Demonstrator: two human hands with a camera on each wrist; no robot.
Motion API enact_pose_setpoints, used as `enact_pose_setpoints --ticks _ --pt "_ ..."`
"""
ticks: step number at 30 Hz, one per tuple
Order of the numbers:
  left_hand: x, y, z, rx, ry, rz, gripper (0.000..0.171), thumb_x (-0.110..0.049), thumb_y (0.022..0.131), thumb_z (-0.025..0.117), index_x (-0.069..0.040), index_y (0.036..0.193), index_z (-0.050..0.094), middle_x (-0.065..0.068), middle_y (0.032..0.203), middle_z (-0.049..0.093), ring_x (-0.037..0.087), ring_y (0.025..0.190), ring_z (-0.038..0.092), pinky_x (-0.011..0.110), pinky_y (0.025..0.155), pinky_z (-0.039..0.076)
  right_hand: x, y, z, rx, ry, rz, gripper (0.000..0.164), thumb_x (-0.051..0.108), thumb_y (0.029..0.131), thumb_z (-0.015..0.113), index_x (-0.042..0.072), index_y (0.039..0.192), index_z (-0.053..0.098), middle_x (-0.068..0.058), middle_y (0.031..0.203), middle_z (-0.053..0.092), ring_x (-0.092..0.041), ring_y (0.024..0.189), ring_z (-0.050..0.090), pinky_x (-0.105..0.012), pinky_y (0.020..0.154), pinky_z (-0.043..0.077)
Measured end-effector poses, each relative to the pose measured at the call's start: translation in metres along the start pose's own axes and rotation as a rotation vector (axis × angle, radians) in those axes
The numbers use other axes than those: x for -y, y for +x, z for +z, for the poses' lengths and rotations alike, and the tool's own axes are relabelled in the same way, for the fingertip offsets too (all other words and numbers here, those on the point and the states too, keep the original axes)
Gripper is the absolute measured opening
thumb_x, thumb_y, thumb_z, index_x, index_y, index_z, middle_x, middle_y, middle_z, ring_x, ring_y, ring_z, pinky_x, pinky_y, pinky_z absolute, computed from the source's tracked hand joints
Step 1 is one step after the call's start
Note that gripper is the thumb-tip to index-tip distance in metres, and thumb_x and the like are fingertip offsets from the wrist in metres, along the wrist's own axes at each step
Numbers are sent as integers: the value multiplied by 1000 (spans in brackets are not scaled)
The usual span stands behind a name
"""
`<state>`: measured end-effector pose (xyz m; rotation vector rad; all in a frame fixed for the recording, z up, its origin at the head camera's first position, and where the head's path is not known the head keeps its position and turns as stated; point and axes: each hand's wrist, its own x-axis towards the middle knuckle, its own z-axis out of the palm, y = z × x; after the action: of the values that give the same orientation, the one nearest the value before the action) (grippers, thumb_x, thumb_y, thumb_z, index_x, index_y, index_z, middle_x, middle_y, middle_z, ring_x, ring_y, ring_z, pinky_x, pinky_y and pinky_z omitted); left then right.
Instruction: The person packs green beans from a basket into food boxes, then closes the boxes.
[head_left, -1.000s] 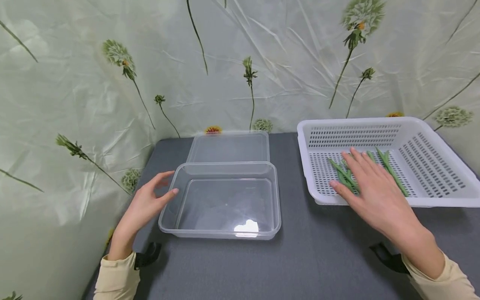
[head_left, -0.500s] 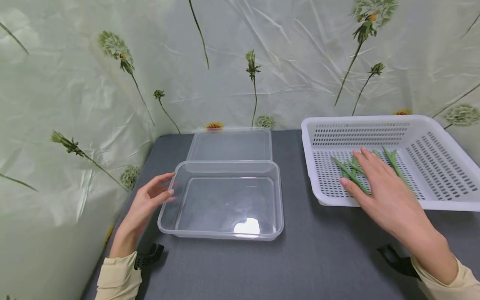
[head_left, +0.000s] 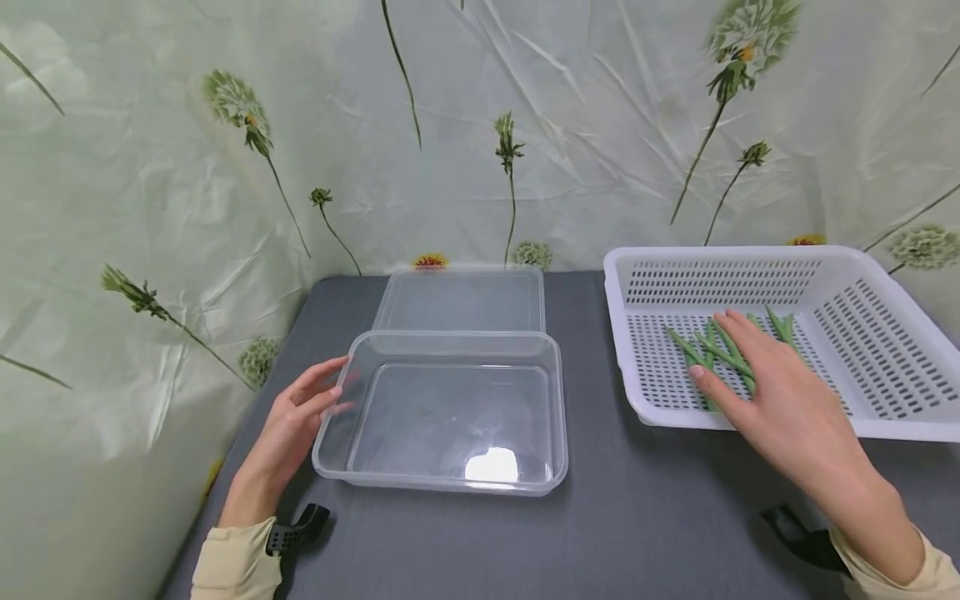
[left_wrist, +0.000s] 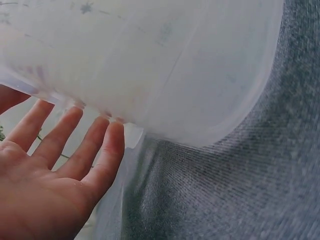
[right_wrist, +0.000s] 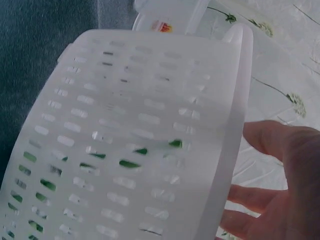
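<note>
A clear plastic container (head_left: pixel 450 417) stands in the middle of the table. My left hand (head_left: pixel 288 425) is at its left side, and in the left wrist view the nearly straight fingers (left_wrist: pixel 107 145) touch the outside of its wall. Over the white perforated basket (head_left: pixel 637 400) at the right, my right hand (head_left: pixel 795 408) reaches in with fingers extended. Beneath and beside that hand lie several slender green pods (head_left: pixel 723 354), like green beans. The palm hides some of them, and whether the fingertips touch them cannot be told. The right wrist view shows green through the basket's slots.
A clear flat lid (head_left: pixel 461 300) lies behind the container. Dark grey cloth (head_left: pixel 585 533) covers the table. Flower-printed sheeting (head_left: pixel 435 167) hangs behind and along the left side, close to the table's edges.
My left hand has come up against the container's left wall. My right hand stays over the basket, and the pods beside its thumb lie somewhat differently. The head view has shifted slightly.
</note>
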<state>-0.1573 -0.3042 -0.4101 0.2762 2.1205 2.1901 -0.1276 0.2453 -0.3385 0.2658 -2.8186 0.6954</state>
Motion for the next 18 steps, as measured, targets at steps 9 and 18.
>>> enact_pose_setpoints --ticks 9,18 --pt "2 1 9 -58 31 14 43 -9 104 50 1 145 43 9 147 44 19 125 53 32 89 52 -13 5 -8 -109 33 -93 67 26 94 69 6 150 39 -19 152 38 -44 137 34 -60 109 25" --pt "2 3 19 -194 7 -28 42 -15 102 57 -2 141 50 8 141 48 17 119 58 30 84 54 -18 7 -14 -166 104 -35 63 14 91 72 10 148 44 -21 144 47 -47 113 52 -59 82 43"
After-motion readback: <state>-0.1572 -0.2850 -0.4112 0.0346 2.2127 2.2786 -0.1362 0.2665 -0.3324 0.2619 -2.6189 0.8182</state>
